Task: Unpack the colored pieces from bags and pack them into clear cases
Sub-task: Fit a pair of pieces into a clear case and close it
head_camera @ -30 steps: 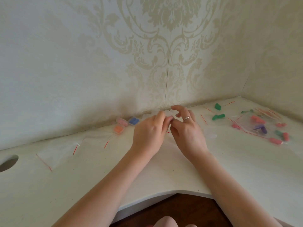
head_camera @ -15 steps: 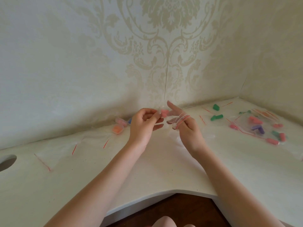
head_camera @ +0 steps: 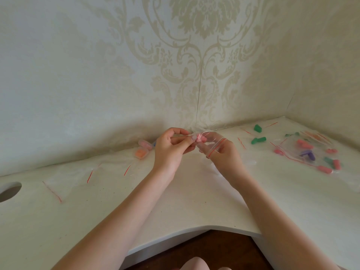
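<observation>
Above the middle of the white desk [head_camera: 175, 201] I hold a small clear zip bag [head_camera: 213, 142] with a red seal line. My right hand [head_camera: 222, 152] is inside the bag's mouth, the plastic stretched over its fingers. My left hand [head_camera: 171, 149] pinches the pink piece [head_camera: 200, 138] at the bag's far end, fingers curled. Clear cases with a pink [head_camera: 145, 144] and an orange piece [head_camera: 141, 152] lie by the wall, left of my hands.
Empty clear bags [head_camera: 68, 178] with red seals lie on the left. Green pieces [head_camera: 258, 140] and a pile of bags with pink, purple and green pieces [head_camera: 307, 152] sit on the right. A round cable hole [head_camera: 9, 191] is at the far left. Walls close the corner.
Both hands have lifted off the desk with the bag. The right hand's fingers have gone into the bag, and the left hand now pinches the pink piece.
</observation>
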Demonstrator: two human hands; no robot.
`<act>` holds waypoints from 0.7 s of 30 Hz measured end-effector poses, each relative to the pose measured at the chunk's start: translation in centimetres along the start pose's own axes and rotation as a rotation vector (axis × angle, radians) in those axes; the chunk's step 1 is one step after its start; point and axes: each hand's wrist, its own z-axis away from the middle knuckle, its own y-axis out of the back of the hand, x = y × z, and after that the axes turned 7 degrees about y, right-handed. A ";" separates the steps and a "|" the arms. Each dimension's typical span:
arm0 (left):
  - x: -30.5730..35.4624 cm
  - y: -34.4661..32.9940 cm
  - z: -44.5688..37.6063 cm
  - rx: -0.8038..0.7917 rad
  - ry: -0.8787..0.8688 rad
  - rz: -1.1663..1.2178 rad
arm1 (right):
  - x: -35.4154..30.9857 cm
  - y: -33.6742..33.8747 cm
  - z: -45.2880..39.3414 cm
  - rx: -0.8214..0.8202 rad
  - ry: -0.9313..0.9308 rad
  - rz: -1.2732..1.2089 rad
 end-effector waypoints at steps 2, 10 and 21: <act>-0.1 0.0 0.1 -0.035 0.005 -0.007 | 0.3 0.0 -0.1 -0.015 0.004 0.035; -0.2 -0.3 0.0 0.027 0.067 -0.020 | 0.7 -0.1 0.0 0.076 0.048 0.018; 0.3 0.2 -0.4 0.090 0.076 0.053 | 0.7 -0.3 0.3 -0.031 0.075 -0.013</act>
